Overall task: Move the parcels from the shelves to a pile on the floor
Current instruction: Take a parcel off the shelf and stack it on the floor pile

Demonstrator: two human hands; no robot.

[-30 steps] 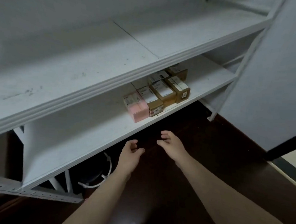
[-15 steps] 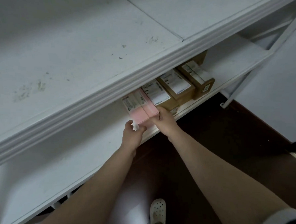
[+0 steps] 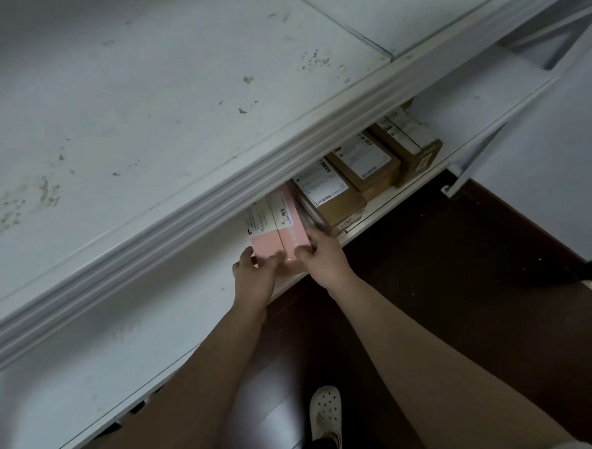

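- Gripping the pink parcel (image 3: pixel 282 235) from both sides, the left hand (image 3: pixel 254 275) curls over its near corner at 7 o'clock. The right hand (image 3: pixel 323 256) pinches its edge at 4 o'clock.
- The parcel is a flat, pale-pink box with a white printed label across its far half. It sits at the front edge of the lower shelf (image 3: pixel 102 358), with its far end hidden under the upper shelf (image 3: pixel 157 97).
- Brown parcels (image 3: pixel 340 202) with white labels run off from it toward 2 o'clock, the nearest just beside it.
- The upper shelf's moulded front lip overhangs close above the parcel. Bare shelf board stretches toward 8 o'clock. Dark floor (image 3: pixel 456 274) opens toward 5 o'clock, where a white shoe (image 3: pixel 326 413) stands.
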